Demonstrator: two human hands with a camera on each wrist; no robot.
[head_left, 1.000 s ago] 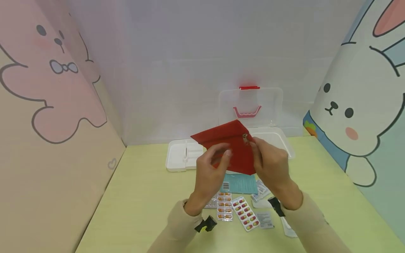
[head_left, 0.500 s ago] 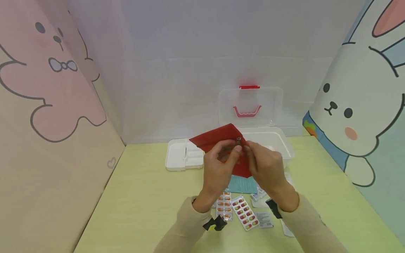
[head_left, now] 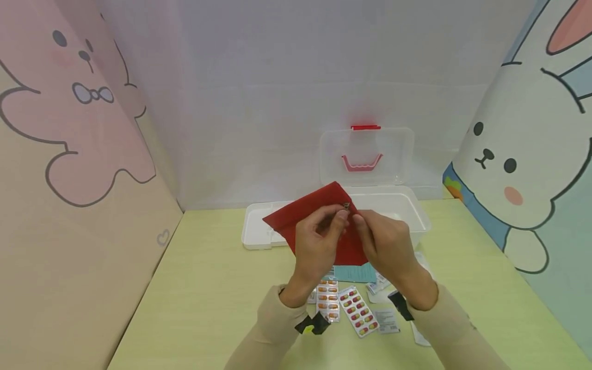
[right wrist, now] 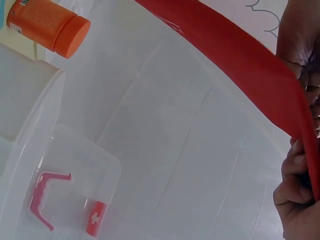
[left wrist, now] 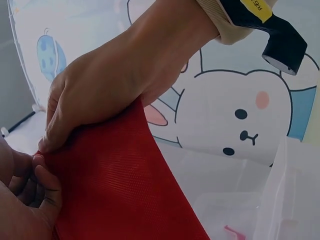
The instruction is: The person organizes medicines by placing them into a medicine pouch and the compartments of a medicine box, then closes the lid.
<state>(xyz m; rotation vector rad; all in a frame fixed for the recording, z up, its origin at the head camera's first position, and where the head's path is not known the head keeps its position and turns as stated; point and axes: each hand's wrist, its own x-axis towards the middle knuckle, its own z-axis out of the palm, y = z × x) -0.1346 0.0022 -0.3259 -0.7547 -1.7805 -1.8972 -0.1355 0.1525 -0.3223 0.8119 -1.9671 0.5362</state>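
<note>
A flat red zip pouch (head_left: 311,204) is held up tilted above the table, between both hands in the head view. My left hand (head_left: 315,244) pinches at the small metal zipper pull (head_left: 346,205) near the pouch's upper right corner. Close beside it, my right hand (head_left: 389,241) grips the pouch's right edge between thumb and curled fingers. In the left wrist view, the fingertips of both hands nearly meet at the pouch's edge. The pouch's lower left part is hidden behind my left hand.
Behind the pouch stands a clear box (head_left: 407,203), its lid (head_left: 390,154) raised. A white divided tray (head_left: 256,226) lies left of it. Below my hands are capsule blister packs (head_left: 358,312), a teal packet (head_left: 356,273) and a grey sachet (head_left: 386,321). The right wrist view shows an orange bottle (right wrist: 42,25).
My left hand has moved right, from over the pouch's face to the zipper pull, and now pinches there. The pouch has shifted slightly left and down. My right hand has moved slightly left.
</note>
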